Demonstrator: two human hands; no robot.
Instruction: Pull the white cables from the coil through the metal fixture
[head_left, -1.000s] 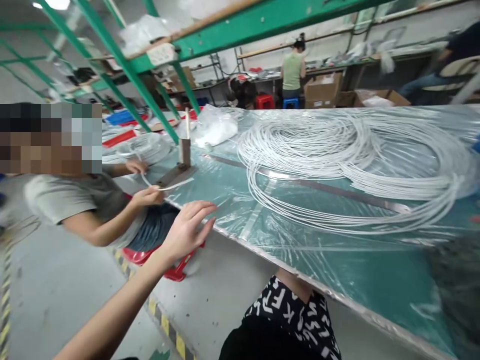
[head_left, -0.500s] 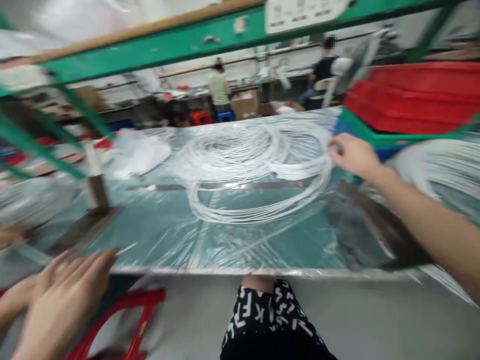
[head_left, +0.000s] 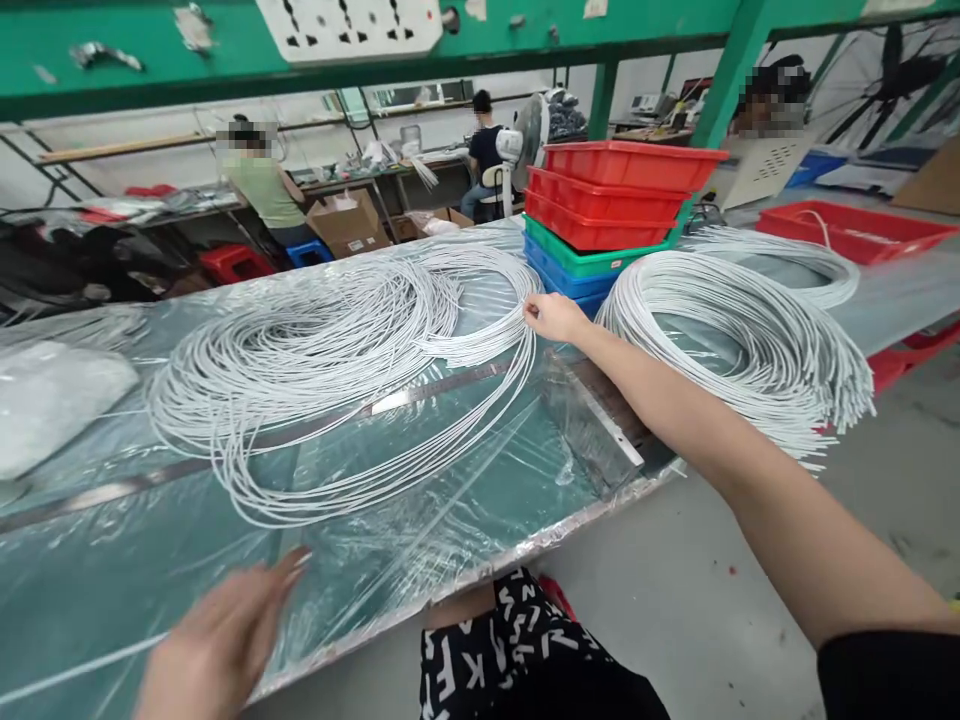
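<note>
White wire coil (head_left: 315, 370) sprawls across the plastic-covered table (head_left: 450, 500), centre frame. Right hand (head_left: 553, 316) pinches strands at the coil's right edge; looks like pulling one free. Left hand (head_left: 221, 645), lower left, blurred, fingers spread, empty. Next: separate cleanly without tangling.

A large loose coil of thin white cable (head_left: 322, 350) lies flat on the plastic-covered green worktop (head_left: 465, 500), its many strands fanned into overlapping loops. Its right edge, near the stacked trays, is pinched by the right hand (head_left: 553, 318). Some outer loops sag toward the worktop's near edge.
</note>
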